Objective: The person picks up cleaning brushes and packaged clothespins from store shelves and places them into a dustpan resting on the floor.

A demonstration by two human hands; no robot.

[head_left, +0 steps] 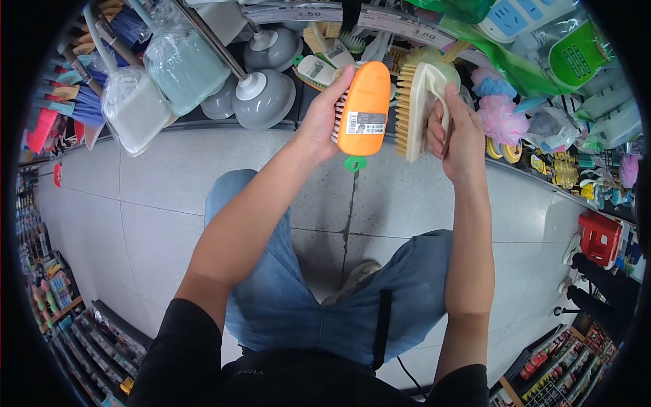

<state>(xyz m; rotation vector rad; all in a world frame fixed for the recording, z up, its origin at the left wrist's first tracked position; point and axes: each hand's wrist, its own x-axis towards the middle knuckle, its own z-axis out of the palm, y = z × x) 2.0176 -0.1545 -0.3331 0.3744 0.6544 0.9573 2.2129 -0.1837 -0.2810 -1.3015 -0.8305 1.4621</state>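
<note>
Orange oval plastic brush [368,95] held at its side by left hand [319,125], cream plastic brush [420,102] gripped by looped handle in right hand [464,139]

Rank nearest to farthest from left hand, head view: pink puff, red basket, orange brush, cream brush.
1. Orange brush: held in left hand.
2. Cream brush: right of it, in right hand.
3. Pink puff: right, past right hand.
4. Red basket: far right, lower.

Brushes [316,70] lie on the dark shelf [196,125] beside 3 grey plungers [264,107].
</note>
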